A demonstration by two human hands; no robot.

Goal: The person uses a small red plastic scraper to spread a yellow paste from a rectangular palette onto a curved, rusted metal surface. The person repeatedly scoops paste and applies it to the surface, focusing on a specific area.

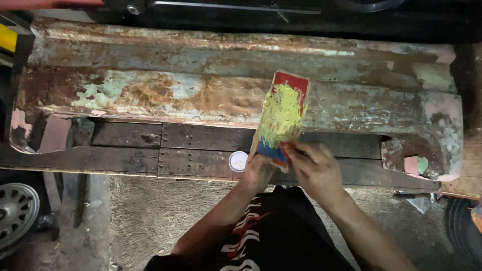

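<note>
The person stands over a long, rusted metal body panel [201, 90] that lies across dark wooden planks [165, 150], its paint flaking in patches of pale green, pink and brown. Both hands meet near the front edge of the planks, a little right of the middle.

The left hand [258, 170] grips the lower end of a flat red and blue card [282, 118], fingers curled shut around its bottom edge so that the card stands tilted up and away from the body. The upper face of the card is smeared with a thick layer of yellow filler paste [282, 113], spread unevenly from about the middle up toward the red top. The card's top end overlaps the lower lip of the panel in this view; whether it touches the metal I cannot tell.

The right hand [316, 168] is just beside the left, its fingers bent and pinched at the card's lower right corner, where something small and red shows between them. It is blurred, so I cannot make out what it is.

A small round white lid [238, 161] rests on the planks right beside the left hand. A wheel [15, 213] sits on the concrete floor at the far left.
</note>
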